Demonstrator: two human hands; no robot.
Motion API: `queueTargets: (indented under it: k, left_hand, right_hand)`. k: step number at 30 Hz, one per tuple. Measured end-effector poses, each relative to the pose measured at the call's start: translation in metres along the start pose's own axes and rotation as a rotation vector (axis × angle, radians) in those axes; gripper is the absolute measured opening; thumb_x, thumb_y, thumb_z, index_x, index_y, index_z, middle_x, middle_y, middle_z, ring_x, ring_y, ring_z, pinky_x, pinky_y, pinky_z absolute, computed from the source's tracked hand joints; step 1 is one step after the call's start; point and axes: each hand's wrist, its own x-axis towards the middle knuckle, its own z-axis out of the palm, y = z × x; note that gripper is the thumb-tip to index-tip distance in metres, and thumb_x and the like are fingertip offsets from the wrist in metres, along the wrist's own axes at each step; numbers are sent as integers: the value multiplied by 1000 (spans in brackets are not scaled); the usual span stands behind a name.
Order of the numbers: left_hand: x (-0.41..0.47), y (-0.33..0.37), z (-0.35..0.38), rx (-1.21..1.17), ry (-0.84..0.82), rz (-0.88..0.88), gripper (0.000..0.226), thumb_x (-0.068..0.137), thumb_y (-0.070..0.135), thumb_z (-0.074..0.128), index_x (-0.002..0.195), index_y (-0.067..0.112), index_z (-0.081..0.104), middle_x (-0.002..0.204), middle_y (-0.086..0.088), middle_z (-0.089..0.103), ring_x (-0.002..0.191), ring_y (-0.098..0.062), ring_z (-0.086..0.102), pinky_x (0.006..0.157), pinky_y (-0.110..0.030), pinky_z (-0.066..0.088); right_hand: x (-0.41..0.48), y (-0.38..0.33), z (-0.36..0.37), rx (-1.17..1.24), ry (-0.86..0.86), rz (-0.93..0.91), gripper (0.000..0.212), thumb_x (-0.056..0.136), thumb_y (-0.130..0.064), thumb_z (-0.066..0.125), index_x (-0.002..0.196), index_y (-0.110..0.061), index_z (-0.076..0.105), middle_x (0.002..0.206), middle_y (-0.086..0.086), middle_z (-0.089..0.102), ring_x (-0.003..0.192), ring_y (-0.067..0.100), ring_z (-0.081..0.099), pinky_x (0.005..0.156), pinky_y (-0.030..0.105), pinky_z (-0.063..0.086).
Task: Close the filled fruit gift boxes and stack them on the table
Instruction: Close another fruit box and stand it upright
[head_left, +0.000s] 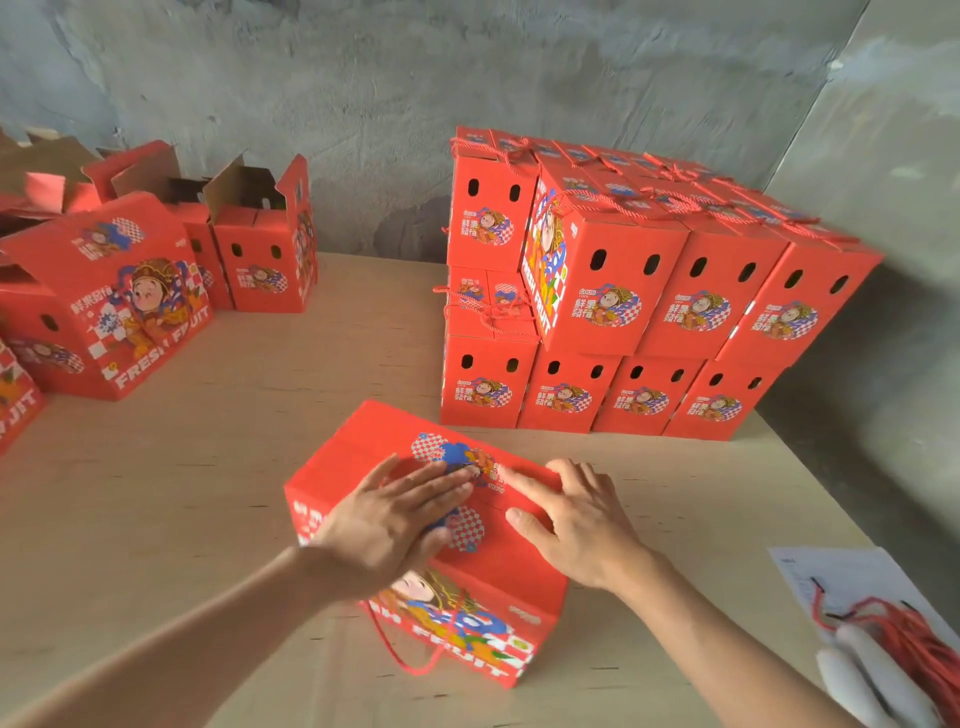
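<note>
Many red boxes (613, 291) on a plywood table (208, 493), grey wall (363, 78)

**Covered flaps, cropped edges, unreadable print**

At 6 o'clock the left hand (395, 525) and right hand (576, 525) lie flat over the top of the gift box (498, 566), hiding the seam between its flaps. At 9 o'clock an edge box (13, 395) is cut by the frame. At 4 o'clock the cord bundle (914, 644) and white pieces (857, 670) run out of frame, and the print on the paper sheet (841, 566) is too small to read. At 2 o'clock the rear boxes of the stack (613, 291) sit hidden behind the front ones.
</note>
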Motion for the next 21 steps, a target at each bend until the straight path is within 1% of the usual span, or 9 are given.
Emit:
queueTargets:
  k: [3, 6, 9, 12, 14, 15, 16, 17, 21]
  left_hand:
    - [23, -35, 6, 18, -3, 20, 59, 83, 64, -12, 139, 44, -13, 146, 29, -16, 141, 0, -17, 110, -37, -23]
    - [41, -54, 3, 34, -78, -43, 61, 76, 66, -20, 136, 51, -18, 144, 30, -24, 141, -5, -20, 111, -49, -18]
    - [50, -49, 5, 27, -107, -149, 52, 94, 55, 1, 145, 48, -4, 152, 22, -15, 145, -10, -12, 113, -56, -8]
    - [35, -26, 23, -273, 281, -401, 45, 99, 36, 38, 143, 22, 37, 155, -1, 24, 142, -20, 21, 113, -42, 16]
    - [16, -9, 34, -545, 656, -592, 28, 93, 30, 54, 109, 7, 59, 119, -15, 53, 115, -31, 46, 95, -40, 36]
    - [6, -2, 37, -659, 726, -678, 27, 92, 34, 54, 87, 8, 58, 95, -12, 56, 97, -31, 50, 83, -39, 40]
    - [-2, 3, 41, -762, 702, -764, 39, 92, 42, 49, 70, 10, 52, 75, -7, 54, 79, -28, 50, 70, -36, 40]
    - [-9, 7, 45, -884, 599, -861, 51, 93, 49, 42, 60, 10, 47, 60, -4, 50, 63, -25, 47, 60, -33, 39]
    - [-24, 28, 54, -1493, -11, -1117, 69, 93, 61, 31, 59, 6, 55, 45, -2, 45, 39, -15, 37, 41, -18, 29]
  right_hand:
    - [-14, -8, -2, -83, -12, 65, 55, 92, -64, 21, 144, -53, 8, 118, 10, 42, 118, 28, 39, 103, 38, 22]
    - [-29, -25, -2, -63, -31, 131, 58, 93, -64, 18, 146, -47, 4, 124, 17, 40, 121, 32, 39, 107, 42, 18]
    - [-44, -40, 0, -53, -30, 161, 61, 92, -65, 16, 147, -42, 4, 122, 13, 42, 113, 29, 44, 102, 41, 25]
    - [-50, -35, 0, 207, 42, 263, 58, 91, -65, 30, 139, -34, 31, 114, 0, 50, 108, 24, 51, 92, 32, 36]
    - [-48, -21, 0, 561, 79, 464, 53, 89, -66, 34, 111, -22, 54, 96, -6, 59, 96, 20, 59, 75, 28, 41]
    - [-46, -15, 1, 756, 24, 599, 57, 88, -67, 32, 99, -19, 59, 92, -6, 61, 71, 14, 39, 69, 29, 42]
    - [-46, -11, 4, 922, -89, 721, 59, 89, -67, 29, 96, -18, 62, 92, -6, 64, 109, 16, 48, 69, 30, 47]
    - [-44, -8, 11, 1054, -205, 791, 57, 90, -67, 30, 95, -22, 64, 93, -4, 66, 83, 14, 61, 74, 33, 52]
    - [-18, -7, 21, 1412, -213, 833, 49, 88, -58, 49, 99, -15, 70, 95, 12, 73, 91, 28, 68, 84, 41, 52]
